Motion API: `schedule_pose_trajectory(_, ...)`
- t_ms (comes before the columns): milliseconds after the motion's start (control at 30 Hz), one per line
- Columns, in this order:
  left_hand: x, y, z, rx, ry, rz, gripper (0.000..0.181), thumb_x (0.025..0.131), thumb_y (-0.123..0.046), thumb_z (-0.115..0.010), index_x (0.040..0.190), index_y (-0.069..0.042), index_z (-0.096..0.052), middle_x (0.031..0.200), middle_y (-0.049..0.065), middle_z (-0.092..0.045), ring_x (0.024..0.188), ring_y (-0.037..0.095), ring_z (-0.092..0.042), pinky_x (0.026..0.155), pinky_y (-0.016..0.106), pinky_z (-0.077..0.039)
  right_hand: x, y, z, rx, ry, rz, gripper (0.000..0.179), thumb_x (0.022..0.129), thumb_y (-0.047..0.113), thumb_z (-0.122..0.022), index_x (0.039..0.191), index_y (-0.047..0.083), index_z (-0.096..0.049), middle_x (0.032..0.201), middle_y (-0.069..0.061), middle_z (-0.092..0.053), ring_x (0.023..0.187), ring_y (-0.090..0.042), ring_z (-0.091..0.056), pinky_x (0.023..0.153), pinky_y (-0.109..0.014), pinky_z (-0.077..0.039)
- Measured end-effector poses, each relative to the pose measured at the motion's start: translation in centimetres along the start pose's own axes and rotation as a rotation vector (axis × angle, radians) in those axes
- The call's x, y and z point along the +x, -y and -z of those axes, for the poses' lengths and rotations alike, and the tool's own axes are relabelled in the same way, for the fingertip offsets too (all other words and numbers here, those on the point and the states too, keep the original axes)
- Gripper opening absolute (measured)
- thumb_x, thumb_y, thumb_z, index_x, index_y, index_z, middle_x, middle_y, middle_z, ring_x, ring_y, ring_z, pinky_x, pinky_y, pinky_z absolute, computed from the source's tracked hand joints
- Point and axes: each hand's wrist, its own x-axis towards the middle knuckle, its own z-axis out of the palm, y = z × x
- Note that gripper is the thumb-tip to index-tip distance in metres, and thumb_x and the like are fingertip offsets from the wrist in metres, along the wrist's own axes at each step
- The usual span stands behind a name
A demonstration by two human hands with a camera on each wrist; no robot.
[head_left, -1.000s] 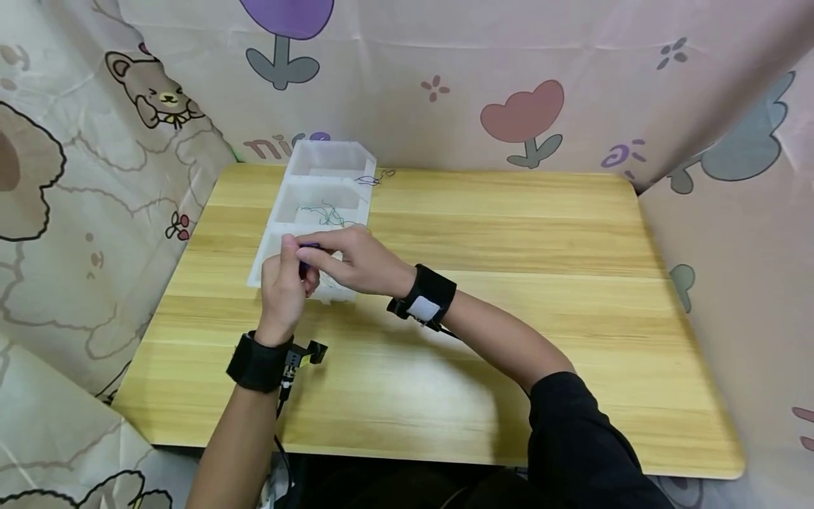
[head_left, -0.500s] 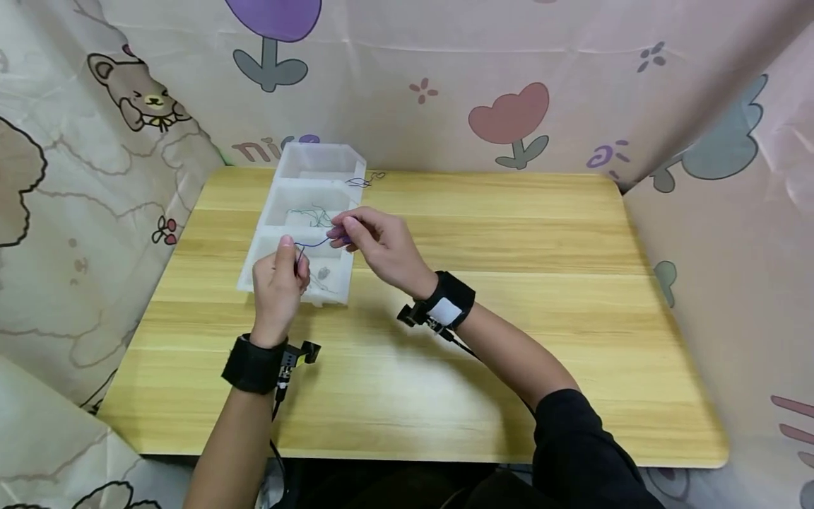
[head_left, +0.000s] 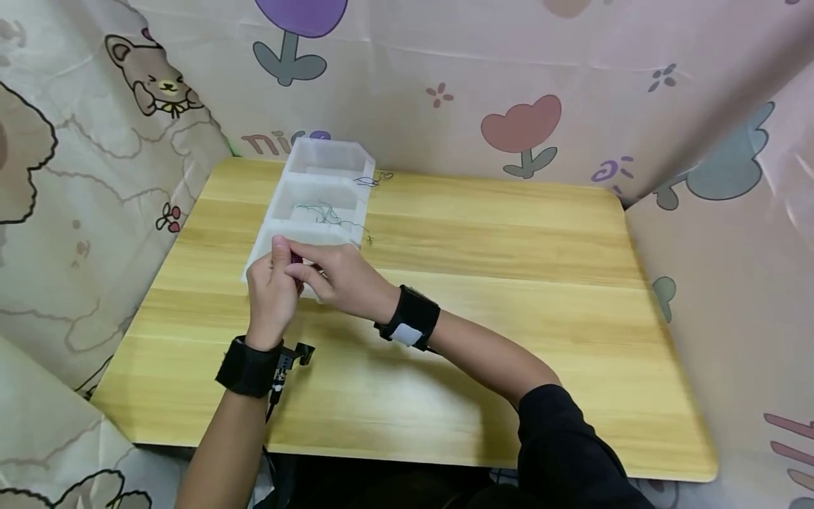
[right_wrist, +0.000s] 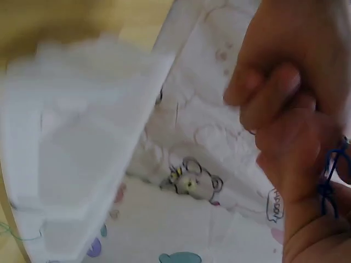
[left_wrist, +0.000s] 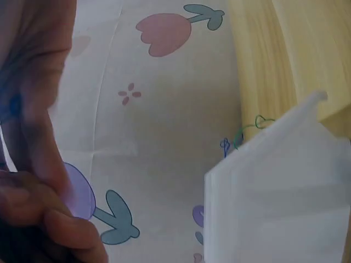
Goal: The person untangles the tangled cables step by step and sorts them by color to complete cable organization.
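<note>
In the head view my left hand (head_left: 270, 293) stands upright with its thumb up and fingers curled, gripping blue thread. My right hand (head_left: 343, 276) reaches in from the right, its thumb and forefinger meeting the left fingers at a small dark purple bit (head_left: 295, 260). Looped, tangled blue thread (right_wrist: 327, 189) shows at the right hand's fingers in the right wrist view. Fingers hide most of the thread. Both hands are over the near end of a white divided tray (head_left: 321, 182). Green thread (head_left: 327, 212) lies in its middle compartment, with one end hanging over the right rim.
Dark thread (head_left: 375, 179) hangs over the tray's far right rim onto the wooden table (head_left: 496, 325). A printed curtain (head_left: 407, 106) encloses the back and sides. Each wrist wears a black strap (head_left: 416, 318) with a camera.
Half a second ago the hands were apart with blue thread stretched between them. The right hand has since moved left and down, back against the left fingers.
</note>
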Motion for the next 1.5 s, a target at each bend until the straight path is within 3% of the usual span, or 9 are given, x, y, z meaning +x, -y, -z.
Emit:
schedule_pose_trajectory(133, 0.1, 0.1, 0.0, 0.064, -0.004, 0.03, 0.061, 0.102, -0.036, -0.029, 0.053, -0.003, -0.042, 0.046, 0.01, -0.039, 0.041, 0.02, -0.036, 0.041, 0.029, -0.026, -0.1, 0.2, 0.5, -0.076, -0.003, 0.003, 0.032, 0.094, 0.026, -0.056, 0.12, 0.008, -0.06, 0.073, 0.003, -0.063, 0.055, 0.003, -0.045, 0.053, -0.016, -0.042)
schedule_pose_trajectory(267, -0.1, 0.3, 0.1, 0.109, -0.013, 0.033, 0.061, 0.101, -0.039, -0.033, 0.052, -0.003, -0.039, 0.047, 0.01, -0.039, 0.042, 0.022, -0.034, 0.041, 0.031, -0.023, -0.3, 0.3, 0.8, -0.098, 0.055, 0.005, 0.035, 0.09, 0.033, -0.061, 0.116, 0.01, -0.061, 0.058, 0.005, -0.046, 0.046, -0.001, -0.035, 0.044, -0.02, -0.033)
schedule_pose_trajectory(533, -0.4, 0.6, 0.3, 0.088, 0.124, 0.078, 0.058, 0.102, -0.041, -0.025, 0.076, -0.003, -0.061, 0.055, 0.012, -0.051, 0.045, 0.022, -0.046, 0.043, 0.026, -0.035, 1.2, -2.4, 3.5, -0.116, 0.258, -0.041, 0.017, 0.089, 0.022, -0.063, 0.098, 0.008, -0.068, 0.084, 0.001, -0.068, 0.049, -0.006, -0.041, 0.048, -0.022, -0.038)
schedule_pose_trajectory(667, -0.3, 0.4, 0.3, 0.055, 0.12, 0.044, 0.044, 0.102, -0.036, -0.033, 0.093, -0.008, -0.065, 0.06, 0.011, -0.053, 0.048, 0.021, -0.048, 0.044, 0.025, -0.038, 3.9, -6.2, 5.6, -0.186, 0.225, -0.198, 0.017, 0.09, 0.025, -0.061, 0.091, 0.01, -0.069, 0.077, 0.002, -0.065, 0.055, -0.01, -0.048, 0.051, -0.025, -0.041)
schedule_pose_trajectory(867, -1.0, 0.3, 0.3, 0.047, 0.115, 0.06, 0.023, 0.098, -0.027, -0.047, 0.091, -0.015, -0.065, 0.062, 0.007, -0.053, 0.05, 0.017, -0.047, 0.042, 0.025, -0.035, 7.9, -13.2, 7.1, -0.355, 0.171, -0.484, 0.021, 0.093, 0.028, -0.056, 0.098, 0.012, -0.069, 0.09, 0.0, -0.064, 0.067, -0.013, -0.053, 0.059, -0.025, -0.043)
schedule_pose_trajectory(1100, -1.6, -2.6, 0.3, 0.077, 0.156, 0.017, 0.017, 0.096, -0.01, -0.048, 0.091, -0.005, -0.064, 0.061, 0.014, -0.053, 0.049, 0.017, -0.045, 0.04, 0.023, -0.031, 9.4, -18.3, 5.9, -0.322, 0.285, -0.693, 0.057, 0.091, 0.034, -0.058, 0.14, 0.013, -0.039, 0.128, -0.007, -0.053, 0.104, -0.013, -0.052, 0.085, -0.026, -0.047)
schedule_pose_trajectory(1233, -1.5, -3.1, 0.6, 0.081, 0.162, -0.007, 0.016, 0.096, -0.009, -0.049, 0.091, -0.004, -0.064, 0.06, 0.013, -0.052, 0.049, 0.017, -0.045, 0.041, 0.023, -0.031, 9.3, -18.8, 5.2, -0.273, 0.298, -0.688, 0.08, 0.089, 0.041, -0.059, 0.149, 0.018, -0.012, 0.148, -0.005, -0.031, 0.128, -0.012, -0.03, 0.104, -0.03, -0.031)
schedule_pose_trajectory(1367, -1.1, -2.5, 0.4, 0.035, 0.19, -0.01, 0.017, 0.096, -0.012, -0.049, 0.092, -0.005, -0.064, 0.061, 0.013, -0.054, 0.051, 0.023, -0.05, 0.04, 0.023, -0.035, 7.7, -17.7, 5.8, -0.278, 0.301, -0.591, 0.073, 0.09, 0.042, -0.056, 0.148, 0.016, -0.019, 0.15, -0.003, -0.026, 0.131, -0.01, -0.023, 0.107, -0.029, -0.025)
schedule_pose_trajectory(1500, 1.1, -1.1, -1.1, 0.018, 0.228, -0.036, 0.019, 0.096, -0.026, -0.051, 0.093, -0.012, -0.064, 0.067, 0.006, -0.06, 0.057, 0.021, -0.055, 0.044, 0.024, -0.042, 4.8, -15.7, 8.3, -0.315, 0.316, -0.443, 0.065, 0.091, 0.041, -0.055, 0.143, 0.009, -0.031, 0.146, -0.007, -0.034, 0.129, -0.011, -0.027, 0.107, -0.029, -0.024)
